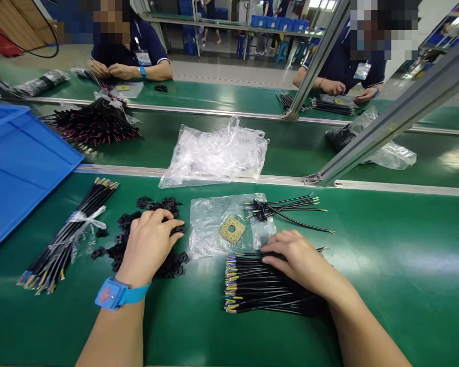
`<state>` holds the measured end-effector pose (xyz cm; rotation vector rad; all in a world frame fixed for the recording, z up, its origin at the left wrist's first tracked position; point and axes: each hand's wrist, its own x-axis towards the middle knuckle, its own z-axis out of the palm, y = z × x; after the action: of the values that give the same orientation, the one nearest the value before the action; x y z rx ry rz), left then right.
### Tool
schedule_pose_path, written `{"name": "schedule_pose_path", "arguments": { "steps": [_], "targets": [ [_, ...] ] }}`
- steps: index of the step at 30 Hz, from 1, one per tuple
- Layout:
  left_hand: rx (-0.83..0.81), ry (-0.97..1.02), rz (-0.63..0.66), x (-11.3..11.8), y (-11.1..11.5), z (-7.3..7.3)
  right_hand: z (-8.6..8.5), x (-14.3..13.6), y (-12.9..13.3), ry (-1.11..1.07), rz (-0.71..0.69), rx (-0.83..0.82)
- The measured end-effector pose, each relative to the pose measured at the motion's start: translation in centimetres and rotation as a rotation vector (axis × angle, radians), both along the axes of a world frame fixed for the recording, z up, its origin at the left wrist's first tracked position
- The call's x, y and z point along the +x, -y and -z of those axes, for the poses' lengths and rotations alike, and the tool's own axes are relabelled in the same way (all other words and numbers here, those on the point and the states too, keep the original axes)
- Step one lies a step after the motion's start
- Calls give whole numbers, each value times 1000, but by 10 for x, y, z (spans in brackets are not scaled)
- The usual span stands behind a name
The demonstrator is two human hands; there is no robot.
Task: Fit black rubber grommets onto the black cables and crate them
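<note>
My left hand (151, 242), with a blue wrist strap (117, 294), pinches a small black plastic part (179, 230) between thumb and fingertips. Under and around it lies a heap of similar black parts (172, 265). My right hand (294, 257) is closed over the far edge of a row of black cables (263, 285), its thumb and fingers around the topmost cable (248, 254). The cables' stripped, coloured wire ends point left. Between my hands a tan sponge (232, 230) with a centre hole lies on a clear plastic bag (202, 229).
Several cables with black parts on them (290, 209) lie behind my right hand. A tied cable bundle (69, 234) and a blue bin (23, 168) are on the left. Clear bags (218, 153) lie beyond, near a slanted metal post (390, 117). Two people (149, 46) work opposite.
</note>
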<state>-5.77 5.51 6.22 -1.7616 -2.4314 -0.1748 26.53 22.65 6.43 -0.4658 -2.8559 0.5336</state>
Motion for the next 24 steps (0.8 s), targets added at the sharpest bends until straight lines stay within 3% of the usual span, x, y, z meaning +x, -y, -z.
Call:
{"name": "schedule_pose_path", "arguments": {
  "steps": [4,13,18,21,24],
  "targets": [
    [37,65,26,-1,-3,1,-4,-6,9,60,4,-73],
    [295,459,-54,16,-11,-12,-4,-6,11,111,63,-149],
    [160,566,36,24,-17,-6,3,-15,14,9,147,-226],
    [11,578,93,26,-19,3,16,-25,13,-146,197,-109],
    [-27,480,133,27,-18,8,27,-32,13,-168,153,38]
  ]
}}
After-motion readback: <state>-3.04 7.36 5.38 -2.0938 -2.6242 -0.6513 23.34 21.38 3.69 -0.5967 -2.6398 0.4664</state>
